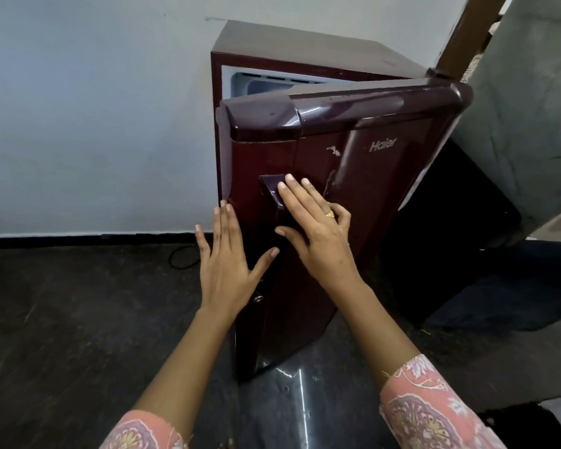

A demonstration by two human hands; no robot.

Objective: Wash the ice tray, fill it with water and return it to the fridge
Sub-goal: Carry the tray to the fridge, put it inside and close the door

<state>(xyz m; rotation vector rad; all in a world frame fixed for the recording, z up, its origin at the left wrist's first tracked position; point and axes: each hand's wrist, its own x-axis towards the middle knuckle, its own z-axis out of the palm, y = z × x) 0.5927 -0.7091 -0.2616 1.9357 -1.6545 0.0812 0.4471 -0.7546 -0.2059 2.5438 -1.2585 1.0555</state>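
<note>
A small maroon fridge [305, 50] stands against the white wall. Its glossy door [386, 163] is ajar, and a strip of the white interior [266, 82] shows above the door's top edge. My right hand [314, 228] lies flat with spread fingers on the dark door handle [272, 192]. My left hand [227, 257] is open, fingers apart, beside the door's left edge and holding nothing. No ice tray is visible.
A dark stone floor [78, 319] stretches to the left and front. A black cable [182, 257] lies by the skirting. A brown wooden door frame [467, 30] and a grey-green cloth-covered shape [531, 124] stand to the right, above something dark.
</note>
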